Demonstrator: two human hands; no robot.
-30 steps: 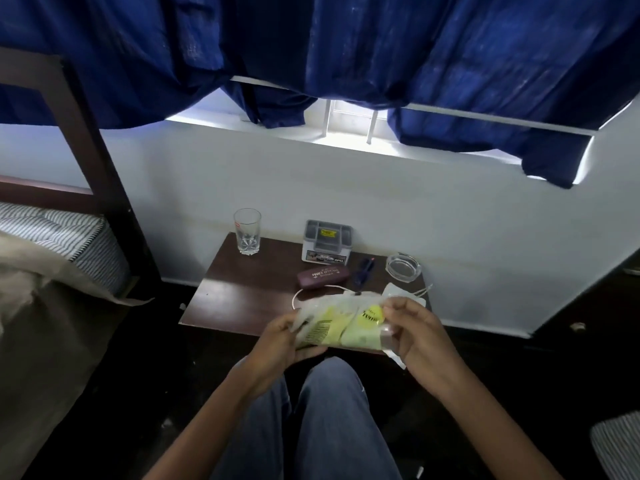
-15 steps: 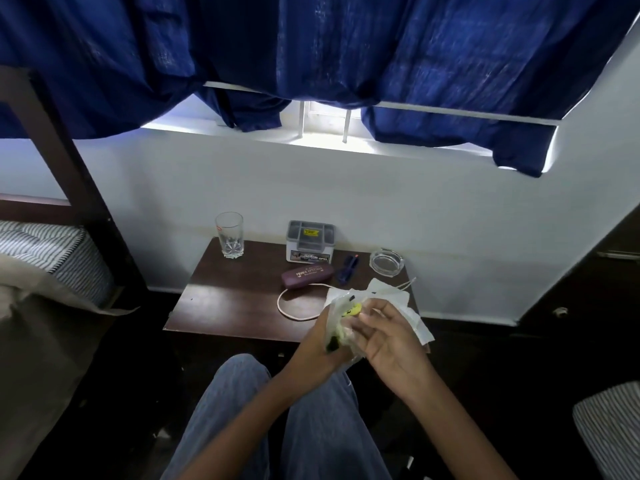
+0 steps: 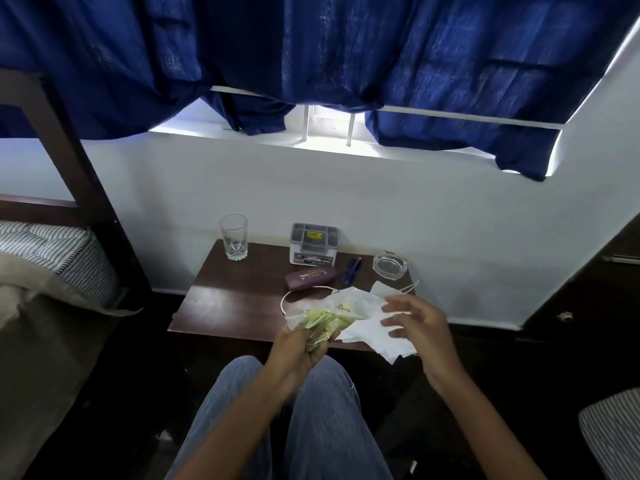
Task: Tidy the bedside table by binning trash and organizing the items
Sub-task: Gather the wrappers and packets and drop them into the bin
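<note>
The crumpled yellow-green wrapper (image 3: 322, 325) is gripped by the left hand (image 3: 301, 355) above the counter (image 3: 235, 303) edge; the right hand (image 3: 420, 327) is held beside it, fingers (image 3: 394, 308) spread and empty

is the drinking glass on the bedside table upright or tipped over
Upright. The drinking glass stands on its thick base at the bedside table's back left corner, rim facing up.

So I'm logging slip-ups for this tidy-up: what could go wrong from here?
The left hand alone grips the crumpled wrapper; its loose end could spill. The open right hand hovers over white paper overhanging the table edge, which might slide off. A sweep could snag the white cable.
</note>
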